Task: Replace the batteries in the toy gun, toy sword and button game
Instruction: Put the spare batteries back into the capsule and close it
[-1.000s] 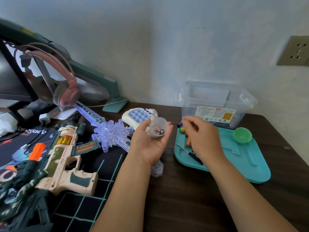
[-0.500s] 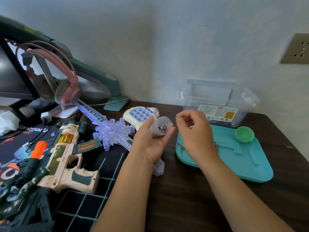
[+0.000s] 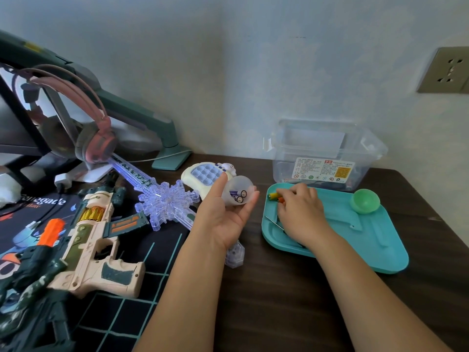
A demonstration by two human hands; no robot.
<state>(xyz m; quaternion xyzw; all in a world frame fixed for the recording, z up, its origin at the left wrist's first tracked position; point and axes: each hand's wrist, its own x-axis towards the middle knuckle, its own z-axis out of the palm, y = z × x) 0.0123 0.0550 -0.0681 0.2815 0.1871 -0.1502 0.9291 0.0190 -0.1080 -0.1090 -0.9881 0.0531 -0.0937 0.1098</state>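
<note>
Batteries (image 3: 238, 196), small cylindrical cells, lie in a frosted translucent plastic half-shell (image 3: 241, 185). The left hand (image 3: 223, 219) holds it palm-up between thumb and fingers, with its mouth tipped toward the person. That tilt looks like the main risk: a little more and the cells could roll out onto the dark wooden table (image 3: 279, 288) or among the spikes of the lit clear plastic toy sword (image 3: 165, 201) close by.

The right hand (image 3: 299, 212) has curled fingers on a yellow battery (image 3: 273, 196) beside an orange battery (image 3: 280, 200), at the far-left corner of the teal plastic tray (image 3: 368, 240). I cannot tell whether it already pinches one. A slim metal screwdriver (image 3: 272, 221) lies partly under that hand and could be nudged over the rim. Used and fresh cells might also get mixed.

Room is tight to the left, where the cream button game (image 3: 205, 174) and the beige toy gun (image 3: 96, 240) crowd in. Bare tray floor shows to the right, up to the green plastic half-shell (image 3: 365, 201).
</note>
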